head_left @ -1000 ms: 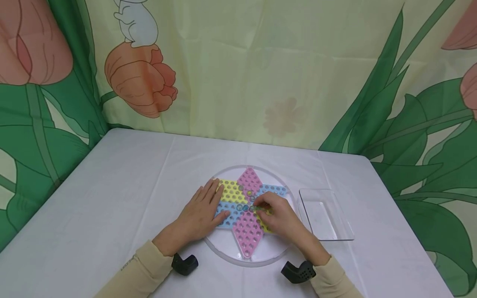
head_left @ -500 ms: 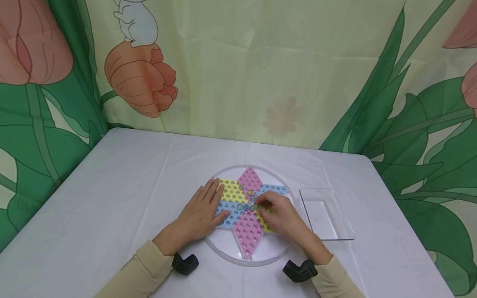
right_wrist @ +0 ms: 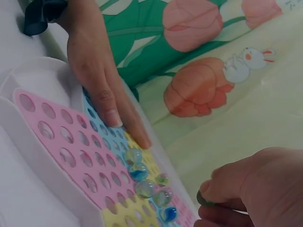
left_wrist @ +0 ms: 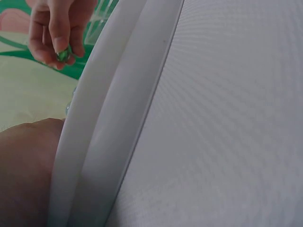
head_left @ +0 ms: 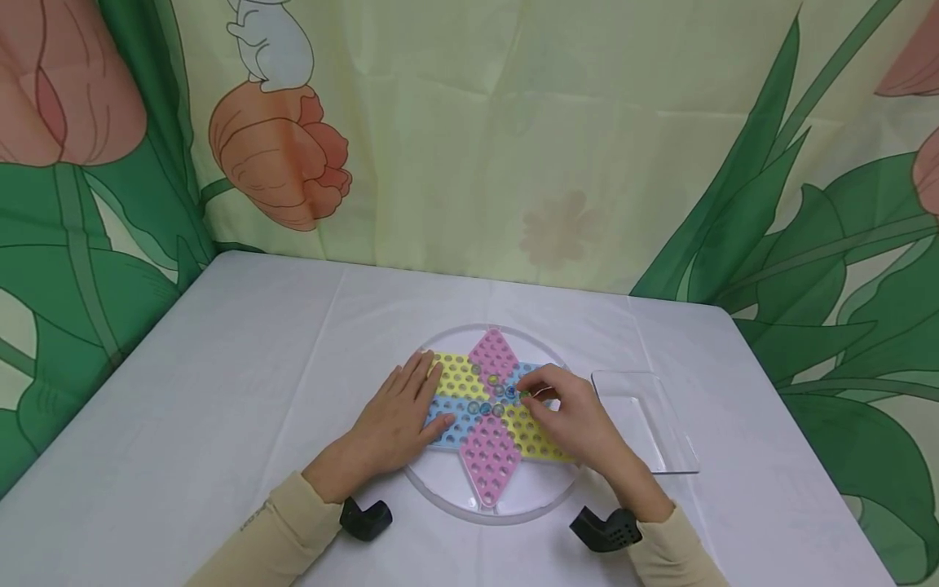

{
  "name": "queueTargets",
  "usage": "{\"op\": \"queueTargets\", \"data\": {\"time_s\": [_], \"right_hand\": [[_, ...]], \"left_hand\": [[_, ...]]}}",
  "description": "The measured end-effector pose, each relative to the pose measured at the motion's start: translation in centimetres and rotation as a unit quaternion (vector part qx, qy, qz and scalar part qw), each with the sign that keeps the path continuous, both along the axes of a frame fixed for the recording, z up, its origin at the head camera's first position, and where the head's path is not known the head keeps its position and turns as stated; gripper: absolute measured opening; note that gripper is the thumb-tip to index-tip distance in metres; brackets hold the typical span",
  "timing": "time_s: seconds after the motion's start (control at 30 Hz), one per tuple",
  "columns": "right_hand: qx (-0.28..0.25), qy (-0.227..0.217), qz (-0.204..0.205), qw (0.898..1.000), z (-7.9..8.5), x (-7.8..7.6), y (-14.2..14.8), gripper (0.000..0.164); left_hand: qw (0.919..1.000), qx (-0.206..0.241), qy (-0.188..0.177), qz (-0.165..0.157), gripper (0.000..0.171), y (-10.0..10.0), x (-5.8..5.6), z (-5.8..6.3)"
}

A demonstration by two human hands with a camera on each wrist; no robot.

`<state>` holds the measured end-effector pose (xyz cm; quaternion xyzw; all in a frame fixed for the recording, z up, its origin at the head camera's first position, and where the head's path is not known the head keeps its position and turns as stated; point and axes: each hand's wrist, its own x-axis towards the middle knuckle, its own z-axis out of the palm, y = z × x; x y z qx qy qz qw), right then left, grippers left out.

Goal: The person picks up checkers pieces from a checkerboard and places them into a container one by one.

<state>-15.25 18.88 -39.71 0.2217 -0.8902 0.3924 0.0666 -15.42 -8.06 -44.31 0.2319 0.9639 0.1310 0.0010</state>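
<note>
A round Chinese checkers board [head_left: 490,465] lies on the table, its star of holes coloured pink, yellow and blue. My left hand [head_left: 392,424] rests flat on its left side, fingers straight across the yellow and blue parts. Above the right of the board, my right hand [head_left: 572,412] pinches a green marble [left_wrist: 64,54] between thumb and fingertips. Several glass marbles sit around the middle of the star, among them a blue-swirled marble [right_wrist: 169,213] close to the right hand and a clear marble [right_wrist: 145,188] beside it.
A clear plastic tray [head_left: 653,432] stands right of the board, partly behind the right hand. Black wrist mounts [head_left: 367,520] are on both wrists. A printed curtain [head_left: 455,163] hangs behind the table's far edge.
My right hand has moved right and a little away from the person with the green marble, uncovering a blue marble near the middle. The left hand stays in place.
</note>
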Motion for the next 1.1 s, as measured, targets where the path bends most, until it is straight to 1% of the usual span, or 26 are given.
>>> {"op": "queueTargets", "data": {"time_s": [0.17,0.4,0.5,0.67,0.87,0.97,1.1], "right_hand": [[0.0,0.002,-0.021,1.0,0.9,0.1,0.9,0.019],[-0.013,0.023,-0.038,0.999,1.8,0.0,2.3,0.018],[-0.015,0.027,-0.053,0.998,2.1,-0.1,3.0,0.018],[-0.003,0.041,-0.088,0.995,2.4,-0.3,4.3,0.017],[0.01,0.062,-0.114,0.992,2.6,-0.3,5.8,0.017],[0.025,0.053,-0.124,0.991,2.8,-0.2,6.4,0.017],[0.049,0.01,-0.132,0.99,3.2,-0.1,7.2,0.015]], "left_hand": [[1.0,-0.002,-0.002,0.003,0.081,0.1,0.0,-0.1],[0.9999,-0.009,0.003,0.006,0.081,0.1,-0.1,-0.2],[0.9999,-0.007,0.006,0.006,0.081,0.1,-0.1,-0.2],[1.0,-0.005,0.007,0.005,0.081,0.1,0.0,-0.1],[1.0,-0.003,0.006,0.005,0.081,0.2,0.0,-0.2],[1.0,-0.007,0.004,0.005,0.081,0.2,0.0,-0.2],[0.9999,-0.008,0.007,0.007,0.081,0.2,0.0,-0.2]]}}
